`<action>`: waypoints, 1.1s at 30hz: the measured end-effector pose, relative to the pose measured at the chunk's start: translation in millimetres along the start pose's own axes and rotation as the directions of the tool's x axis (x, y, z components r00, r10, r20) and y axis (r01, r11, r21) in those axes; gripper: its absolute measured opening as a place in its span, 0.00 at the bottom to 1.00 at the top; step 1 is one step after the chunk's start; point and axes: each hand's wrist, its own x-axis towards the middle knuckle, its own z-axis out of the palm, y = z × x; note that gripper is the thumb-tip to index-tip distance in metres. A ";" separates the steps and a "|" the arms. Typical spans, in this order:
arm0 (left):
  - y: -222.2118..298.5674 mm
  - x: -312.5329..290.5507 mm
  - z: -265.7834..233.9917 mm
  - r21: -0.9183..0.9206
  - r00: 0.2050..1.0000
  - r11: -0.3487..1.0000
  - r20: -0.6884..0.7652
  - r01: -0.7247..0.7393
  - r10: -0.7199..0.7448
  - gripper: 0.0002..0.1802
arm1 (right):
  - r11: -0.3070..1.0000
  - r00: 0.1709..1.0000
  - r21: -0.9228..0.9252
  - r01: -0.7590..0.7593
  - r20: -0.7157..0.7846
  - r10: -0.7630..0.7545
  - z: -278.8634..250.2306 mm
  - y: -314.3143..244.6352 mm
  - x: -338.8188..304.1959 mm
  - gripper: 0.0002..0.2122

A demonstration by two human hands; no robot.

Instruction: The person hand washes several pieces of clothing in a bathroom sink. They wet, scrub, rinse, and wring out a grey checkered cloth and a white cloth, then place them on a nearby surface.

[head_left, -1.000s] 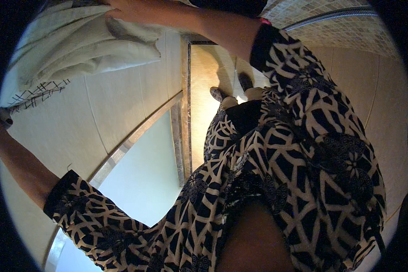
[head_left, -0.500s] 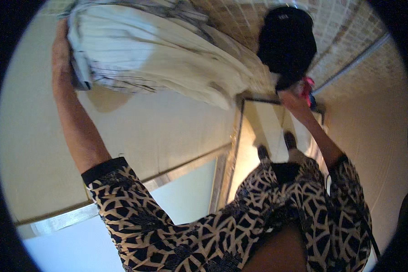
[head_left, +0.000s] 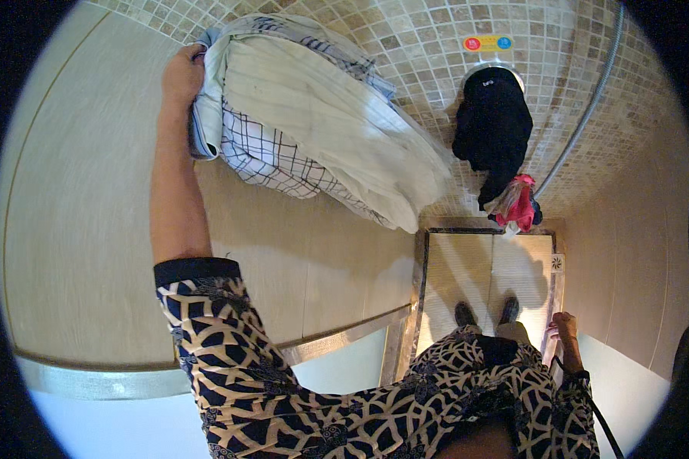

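High at the left, my left hand (head_left: pixel 182 76) is closed on the edge of hanging clothes, at a light blue folded part. A long cream-white garment (head_left: pixel 321 115) drapes over a white and dark checked cloth (head_left: pixel 264 157). My right hand (head_left: pixel 563 327) is low at the right, beside my body, its fingers curled; whether anything is inside cannot be seen. Above it, apart from it, a black garment (head_left: pixel 494 122) hangs from a round metal fitting on the wall. Below that garment dangles a bunched red cloth (head_left: pixel 522 203) with pale and dark pieces.
A mosaic-tiled wall (head_left: pixel 421 50) stands ahead, with a red, yellow and blue label (head_left: pixel 487 43). A grey hose (head_left: pixel 582 126) runs down at the right. Smooth panels flank both sides. My feet are on a ribbed floor (head_left: pixel 455 260) with a dark border and a small drain (head_left: pixel 557 264).
My right hand has left the black garment and red cloth and dropped toward my side. My left hand still grips the clothes, which appear farther right and lower in view.
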 end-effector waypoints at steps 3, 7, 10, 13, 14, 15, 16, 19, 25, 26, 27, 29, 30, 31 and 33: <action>-8.2 2.7 -25.8 -0.251 0.987 0.958 0.112 0.141 -0.116 0.14 | 0.986 0.995 0.159 -0.046 0.096 0.031 -10.6 25.7 -0.7 0.12; 10.3 -5.7 -53.1 -0.031 0.947 0.986 -0.276 0.163 -0.165 0.18 | 0.983 0.963 0.140 -0.118 0.257 0.079 -56.3 72.7 16.0 0.18; 40.9 -15.6 -29.4 -0.103 0.933 0.992 -0.359 -0.076 0.035 0.23 | 0.845 0.782 0.369 -0.387 0.616 0.089 -84.1 109.5 33.5 0.16; 53.0 -20.6 -8.7 0.009 0.987 0.988 -0.037 0.154 -0.154 0.30 | 0.438 0.598 0.579 -0.687 0.794 -0.111 -101.1 140.0 38.4 0.12; 52.6 -18.4 -8.9 -0.070 0.983 0.981 -0.033 0.178 -0.181 0.30 | 0.418 0.591 0.591 -0.690 0.793 -0.148 -103.4 147.7 38.2 0.11; 50.9 -17.1 -16.8 -0.128 0.974 0.965 0.021 0.227 -0.227 0.30 | 0.421 0.566 0.571 -0.705 0.811 -0.152 -108.1 154.7 36.1 0.10; 50.3 -13.4 -26.4 -0.193 0.949 0.929 0.032 0.314 -0.314 0.30 | 0.420 0.547 0.563 -0.711 0.819 -0.171 -109.3 160.7 34.1 0.09; 70.8 -32.7 -58.9 -0.304 0.861 0.943 -0.433 0.137 -0.265 0.21 | 0.431 0.476 0.518 -0.738 0.854 -0.212 -119.4 177.2 29.4 0.07; 223.0 -236.4 -49.9 -0.716 0.916 0.683 -0.160 0.148 -0.367 0.14 | 0.614 0.800 0.566 -0.551 0.568 0.193 -125.3 214.8 30.5 0.11; 249.9 -273.0 -37.3 -0.745 0.923 0.591 0.087 0.310 -0.375 0.14 | 0.631 0.820 0.559 -0.538 0.522 0.235 -123.6 218.4 27.4 0.12; 277.4 -311.1 -25.4 -0.773 0.880 0.456 0.271 0.441 -0.391 0.13 | 0.831 0.925 0.437 -0.344 0.310 0.220 -122.5 218.9 23.7 0.10; 321.1 -374.4 -8.6 -0.677 0.691 0.184 0.631 0.712 -0.353 0.12 | 0.969 0.980 0.159 -0.190 -0.031 0.197 -119.8 213.1 10.8 0.08; 341.8 -401.0 -0.9 -0.563 0.578 0.138 0.768 0.815 -0.276 0.11 | 0.957 0.975 0.207 -0.201 -0.050 0.216 -119.8 208.9 -1.4 0.07; 356.3 -423.5 2.1 -0.575 0.586 0.117 0.784 0.810 -0.203 0.11 | 0.945 0.973 0.251 -0.211 -0.042 0.229 -118.6 200.6 -9.3 0.07; 379.0 -457.3 8.8 -0.476 0.480 0.060 0.869 0.877 -0.116 0.11 | 0.927 0.962 0.276 -0.256 -0.020 0.272 -117.6 187.8 -28.1 0.06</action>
